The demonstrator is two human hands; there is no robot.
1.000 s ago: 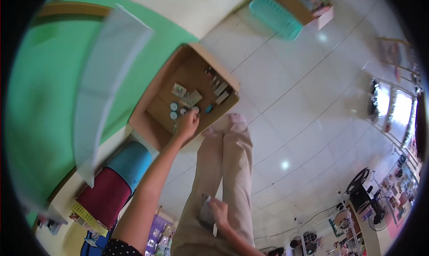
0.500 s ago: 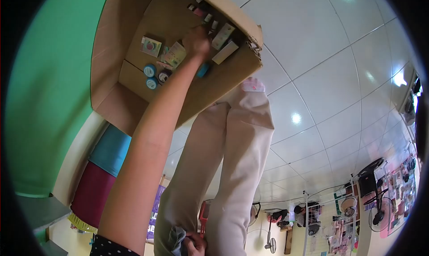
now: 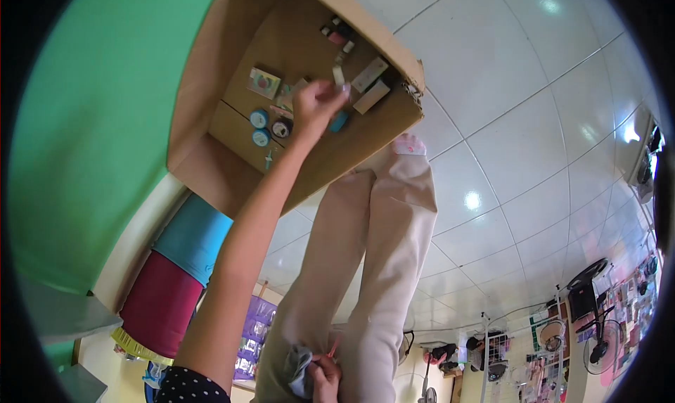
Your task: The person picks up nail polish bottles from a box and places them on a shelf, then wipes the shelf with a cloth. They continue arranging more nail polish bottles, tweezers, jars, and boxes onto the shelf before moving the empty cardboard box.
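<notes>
My left hand (image 3: 320, 106) is inside an open cardboard box (image 3: 204, 167), its fingers pinched at the lower end of a small pale bottle (image 3: 338, 74), which is blurred. Small dark and pink bottles (image 3: 336, 35) stand along the box's far side. Two slim cartons (image 3: 370, 86) lie to the right of the hand. Left of it are a small square pack (image 3: 264, 83), round blue-lidded jars (image 3: 259, 127) and a dark jar (image 3: 282, 127). Low in the view, my right hand (image 3: 325, 378) rests at my thigh, fingers curled against a grey-blue cloth (image 3: 299, 371).
A green wall (image 3: 105, 122) rises at the left. Under the box's near side are blue (image 3: 193, 234) and maroon (image 3: 162, 301) rounded items. White floor tiles (image 3: 492, 107) extend right. Fans (image 3: 599, 347) and a white wire rack (image 3: 492, 354) stand at the lower right.
My left hand has drawn back slightly from the row of small bottles, now with a pale bottle at its fingertips. The whole view has shifted, placing the box lower and farther right.
</notes>
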